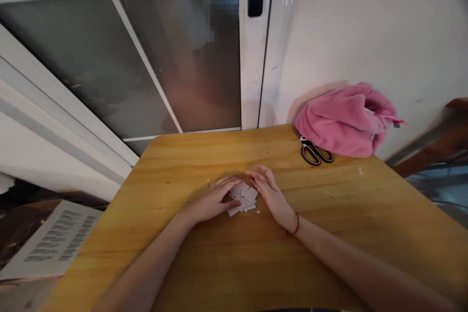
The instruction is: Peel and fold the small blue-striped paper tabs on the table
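Observation:
A small heap of white paper pieces (pixel 244 197) lies on the wooden table (pixel 234 258), between my two hands. My left hand (pixel 215 200) curves round the heap's left side, fingers stretched out and the thumb touching the papers. On the other side, my right hand (pixel 269 196) is cupped along the right edge with its fingers extended and slightly apart. Neither hand grips anything. A red band (pixel 295 224) circles my right wrist. The far side of the heap is partly hidden by my fingers.
Black-handled scissors (pixel 316 152) lie at the back right, their blades hidden under a pink plush cloth (pixel 343 119). Tiny paper scraps (pixel 360 170) dot the tabletop. Behind the table stand a framed glass door (pixel 190 58) and a white wall. A printed box (pixel 54 239) sits lower left.

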`<state>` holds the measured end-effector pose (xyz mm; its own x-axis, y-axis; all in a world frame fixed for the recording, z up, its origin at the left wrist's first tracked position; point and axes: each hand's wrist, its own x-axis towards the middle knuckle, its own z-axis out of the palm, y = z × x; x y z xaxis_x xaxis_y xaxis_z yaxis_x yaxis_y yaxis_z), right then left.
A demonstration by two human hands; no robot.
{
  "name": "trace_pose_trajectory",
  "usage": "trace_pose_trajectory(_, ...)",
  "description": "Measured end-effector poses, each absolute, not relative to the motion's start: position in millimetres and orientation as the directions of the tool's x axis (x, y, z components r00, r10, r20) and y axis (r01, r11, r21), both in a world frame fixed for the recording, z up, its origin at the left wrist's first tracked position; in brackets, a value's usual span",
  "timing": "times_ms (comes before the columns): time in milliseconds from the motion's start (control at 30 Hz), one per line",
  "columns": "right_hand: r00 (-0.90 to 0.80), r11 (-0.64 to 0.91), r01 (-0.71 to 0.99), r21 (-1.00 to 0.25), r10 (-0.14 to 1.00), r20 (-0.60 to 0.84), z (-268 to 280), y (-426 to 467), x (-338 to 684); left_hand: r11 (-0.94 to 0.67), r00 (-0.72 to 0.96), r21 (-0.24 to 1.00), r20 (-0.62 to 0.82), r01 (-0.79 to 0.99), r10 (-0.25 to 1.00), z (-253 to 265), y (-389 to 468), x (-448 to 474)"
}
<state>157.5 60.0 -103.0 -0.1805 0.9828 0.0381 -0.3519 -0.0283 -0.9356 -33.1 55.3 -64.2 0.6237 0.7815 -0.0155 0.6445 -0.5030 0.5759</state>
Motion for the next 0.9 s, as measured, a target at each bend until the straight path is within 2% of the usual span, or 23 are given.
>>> trace_pose_trajectory(133, -0.298, -0.026, -0.286, -0.958, 0.953, 0.063, -99.4, 54.3, 154.2, -0.526, 0.591, 0.557, 0.076, 0.643, 0.803, -71.0, 54.3, -25.1)
trace_pose_trajectory(200, -0.3, -0.031, -0.285, -0.958, 0.952, 0.058, -99.2, 54.1, 154.3, -0.514, 0.557, 0.574, 0.116, 0.638, 0.822, -73.8, 54.5, -23.5)
trace_pose_trajectory(267, -0.248, -0.027, -0.285, -0.958, 0.968, 0.047, -100.5, 55.3, 155.7, -0.483, 0.563, 0.632, 0.088, 0.606, 0.822, -73.5, 55.4, -26.6)
trace_pose_trajectory(333, -0.183, -0.004, -0.28, -0.96, 0.982, 0.049, -102.4, 56.5, 157.0, -0.409, 0.555, 0.676, 0.0, 0.613, 0.832, -70.4, 56.8, -33.0)
trace_pose_trajectory(400, -0.192, 0.004, -0.296, -0.955, 0.979, 0.063, -103.4, 56.3, 156.6, -0.412, 0.61, 0.686, -0.059, 0.6, 0.79, -66.7, 58.2, -38.8)
trace_pose_trajectory(533, -0.365, -0.083, -0.378, -0.922, 0.929, 0.066, -101.6, 53.8, 153.3, -0.474, 0.63, 0.648, -0.012, 0.596, 0.776, -63.2, 59.8, -40.1)
trace_pose_trajectory(633, -0.34, -0.079, -0.395, -0.915, 0.938, 0.066, -100.6, 55.6, 154.7, -0.473, 0.605, 0.645, 0.021, 0.6, 0.796, -63.1, 60.9, -38.8)
trace_pose_trajectory(733, -0.253, -0.031, -0.391, -0.92, 0.965, 0.074, -101.3, 60.2, 159.1, -0.406, 0.602, 0.716, -0.026, 0.568, 0.798, -63.2, 62.3, -41.4)
trace_pose_trajectory(833, -0.323, -0.068, -0.395, -0.916, 0.944, 0.069, -101.0, 62.4, 161.3, -0.324, 0.532, 0.744, -0.049, 0.584, 0.845, -65.6, 61.2, -41.1)
trace_pose_trajectory(900, -0.395, -0.103, -0.395, -0.913, 0.916, 0.068, -99.2, 62.0, 160.9, -0.334, 0.442, 0.668, 0.009, 0.665, 0.897, -70.1, 57.2, -35.6)
